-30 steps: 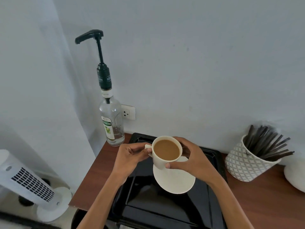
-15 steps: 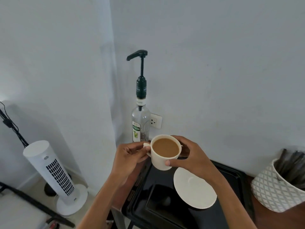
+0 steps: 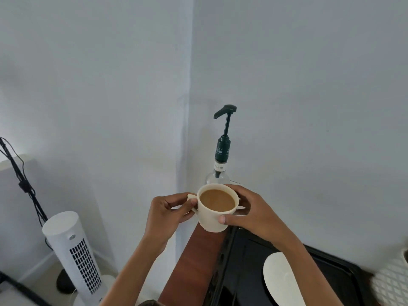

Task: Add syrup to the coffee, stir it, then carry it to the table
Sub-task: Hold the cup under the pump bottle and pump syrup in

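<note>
Left hand (image 3: 164,214) pinches the handle of the coffee cup (image 3: 215,215), right hand (image 3: 254,214) fingers wrap its side, lifted before the syrup pump bottle (image 3: 221,151)

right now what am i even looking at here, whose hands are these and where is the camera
There is no machine here. A person wears a wide-angle camera on the head, looking forward and down, so the arms reach in from below.

The left hand pinches the handle of a cream cup full of milky coffee. The right hand wraps the cup's other side. The cup is lifted, in front of a syrup bottle with a green pump.

Below lie a brown counter, a black tray and an empty saucer on it. On the floor to the left stands a white tower fan.
</note>
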